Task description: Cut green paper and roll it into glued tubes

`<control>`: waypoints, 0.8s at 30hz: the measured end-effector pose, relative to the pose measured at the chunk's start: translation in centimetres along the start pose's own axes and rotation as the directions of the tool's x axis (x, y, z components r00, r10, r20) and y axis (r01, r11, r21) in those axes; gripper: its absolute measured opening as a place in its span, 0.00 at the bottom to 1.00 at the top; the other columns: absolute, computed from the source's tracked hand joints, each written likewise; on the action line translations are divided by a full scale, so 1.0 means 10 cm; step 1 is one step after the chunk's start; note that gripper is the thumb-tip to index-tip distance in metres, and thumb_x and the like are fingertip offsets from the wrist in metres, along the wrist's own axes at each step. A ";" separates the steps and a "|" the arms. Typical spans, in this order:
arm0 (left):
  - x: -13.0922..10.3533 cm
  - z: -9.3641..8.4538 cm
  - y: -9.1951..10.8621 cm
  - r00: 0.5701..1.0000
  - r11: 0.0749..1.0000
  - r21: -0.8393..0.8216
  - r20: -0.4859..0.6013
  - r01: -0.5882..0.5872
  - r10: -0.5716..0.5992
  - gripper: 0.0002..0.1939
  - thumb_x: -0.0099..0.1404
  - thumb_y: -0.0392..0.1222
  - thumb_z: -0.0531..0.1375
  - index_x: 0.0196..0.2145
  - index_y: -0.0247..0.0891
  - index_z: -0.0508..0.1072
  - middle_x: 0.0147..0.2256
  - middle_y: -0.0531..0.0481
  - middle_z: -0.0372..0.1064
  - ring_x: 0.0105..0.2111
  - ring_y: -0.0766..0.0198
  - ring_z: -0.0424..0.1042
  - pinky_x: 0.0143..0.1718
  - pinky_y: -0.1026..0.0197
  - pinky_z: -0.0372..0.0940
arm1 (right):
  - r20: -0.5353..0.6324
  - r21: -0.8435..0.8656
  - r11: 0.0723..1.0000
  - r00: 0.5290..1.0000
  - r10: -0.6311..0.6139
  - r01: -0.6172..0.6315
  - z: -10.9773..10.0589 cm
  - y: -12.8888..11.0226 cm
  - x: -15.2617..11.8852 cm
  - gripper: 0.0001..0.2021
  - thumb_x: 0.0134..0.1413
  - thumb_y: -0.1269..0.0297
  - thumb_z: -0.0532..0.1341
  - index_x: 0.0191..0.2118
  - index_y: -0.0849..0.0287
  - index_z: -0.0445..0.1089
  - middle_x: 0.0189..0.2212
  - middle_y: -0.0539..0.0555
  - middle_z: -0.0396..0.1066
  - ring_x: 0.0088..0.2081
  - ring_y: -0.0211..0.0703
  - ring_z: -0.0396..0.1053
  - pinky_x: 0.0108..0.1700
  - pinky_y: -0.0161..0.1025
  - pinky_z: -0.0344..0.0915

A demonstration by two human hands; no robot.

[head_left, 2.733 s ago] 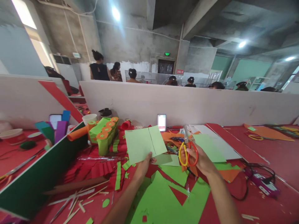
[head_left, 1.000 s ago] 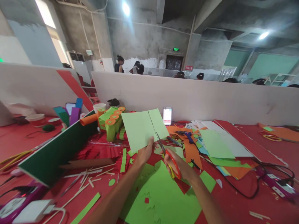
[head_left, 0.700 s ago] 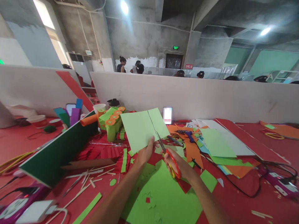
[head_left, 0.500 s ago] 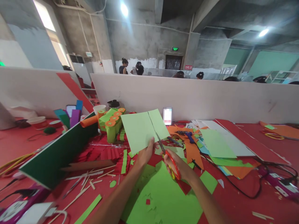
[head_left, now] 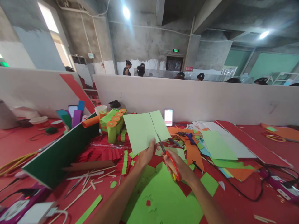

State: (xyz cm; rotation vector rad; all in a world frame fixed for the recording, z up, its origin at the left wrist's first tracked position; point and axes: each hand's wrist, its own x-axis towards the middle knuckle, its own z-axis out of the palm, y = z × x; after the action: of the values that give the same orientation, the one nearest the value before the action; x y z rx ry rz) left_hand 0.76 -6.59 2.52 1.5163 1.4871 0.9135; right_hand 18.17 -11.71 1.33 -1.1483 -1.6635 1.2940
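My left hand (head_left: 148, 152) pinches the near edge of a light green sheet of paper (head_left: 140, 130), thumb on top. In my right hand (head_left: 177, 165) is a pair of scissors (head_left: 174, 165) with red and yellow handles, fingers closed round them. The blades point away from me and lie at the sheet's near right edge. A dark cut line runs through the paper from the blades to its far edge. Below both hands a brighter green sheet (head_left: 163, 199) with cut-out shapes lies on the red table.
Green rolls with orange star-marked tops (head_left: 112, 124) stand left, beside a dark green board (head_left: 63, 152). A glue gun (head_left: 189, 136) rests on orange scraps at right, near stacked paper (head_left: 219, 146). Power strips (head_left: 280, 186) with cables lie at both sides. A white partition (head_left: 198, 99) crosses behind.
The whole view has shifted slightly, so things sit a little lower and further right. Both hands keep their grip on the paper and scissors, with little visible movement.
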 end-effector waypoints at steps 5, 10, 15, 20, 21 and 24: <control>-0.01 -0.01 0.02 1.000 0.999 0.036 0.001 -0.005 0.005 0.35 0.66 0.66 0.39 0.28 0.44 0.78 0.34 0.48 0.79 0.35 0.54 0.76 0.36 0.59 0.65 | -0.018 0.020 1.000 1.000 -0.019 0.019 0.02 -0.02 0.01 0.20 0.61 0.42 0.54 0.41 0.56 0.62 0.22 0.42 0.58 0.18 0.31 0.58 0.20 0.30 0.55; -0.02 -0.02 0.05 1.000 0.999 0.030 -0.024 -0.018 0.019 0.35 0.67 0.65 0.39 0.27 0.42 0.77 0.32 0.48 0.79 0.34 0.54 0.76 0.37 0.59 0.65 | -0.021 0.071 0.997 1.000 -0.019 0.020 0.04 0.00 0.02 0.22 0.59 0.41 0.55 0.45 0.56 0.63 0.19 0.41 0.56 0.15 0.31 0.55 0.16 0.29 0.51; 0.03 0.00 -0.01 0.998 0.998 -0.009 -0.018 -0.068 0.068 0.34 0.67 0.65 0.40 0.27 0.42 0.76 0.33 0.48 0.78 0.35 0.54 0.75 0.42 0.59 0.64 | -0.028 0.098 0.995 1.000 -0.003 0.006 0.07 0.05 0.06 0.24 0.56 0.38 0.56 0.44 0.56 0.62 0.18 0.40 0.54 0.14 0.30 0.51 0.15 0.29 0.50; 0.03 0.01 -0.01 0.996 0.995 -0.037 -0.010 -0.094 0.094 0.32 0.67 0.64 0.42 0.26 0.42 0.75 0.32 0.47 0.78 0.36 0.55 0.75 0.43 0.60 0.64 | -0.027 0.070 0.997 0.999 0.019 -0.017 0.07 0.08 0.10 0.28 0.54 0.33 0.53 0.43 0.55 0.60 0.19 0.40 0.52 0.15 0.31 0.52 0.16 0.30 0.52; 0.01 0.01 0.00 0.997 0.996 -0.037 -0.003 -0.076 0.076 0.32 0.67 0.64 0.43 0.25 0.42 0.75 0.32 0.47 0.78 0.35 0.55 0.75 0.42 0.60 0.65 | -0.027 0.059 0.998 1.000 0.013 -0.011 0.07 0.08 0.10 0.28 0.54 0.32 0.52 0.43 0.55 0.60 0.19 0.40 0.52 0.15 0.31 0.53 0.16 0.30 0.52; -0.05 0.01 0.06 1.000 0.999 -0.032 0.022 -0.019 0.020 0.31 0.65 0.66 0.45 0.23 0.43 0.76 0.30 0.47 0.79 0.33 0.54 0.75 0.38 0.58 0.66 | -0.029 0.056 0.998 1.000 -0.013 0.015 0.07 0.08 0.09 0.28 0.55 0.32 0.51 0.42 0.55 0.59 0.21 0.41 0.53 0.16 0.30 0.53 0.17 0.29 0.53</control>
State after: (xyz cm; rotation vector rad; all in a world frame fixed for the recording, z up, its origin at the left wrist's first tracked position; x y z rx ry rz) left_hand 1.04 -7.05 3.04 1.5154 1.4384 0.9247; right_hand 17.37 -10.98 0.41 -1.1148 -1.6024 1.3016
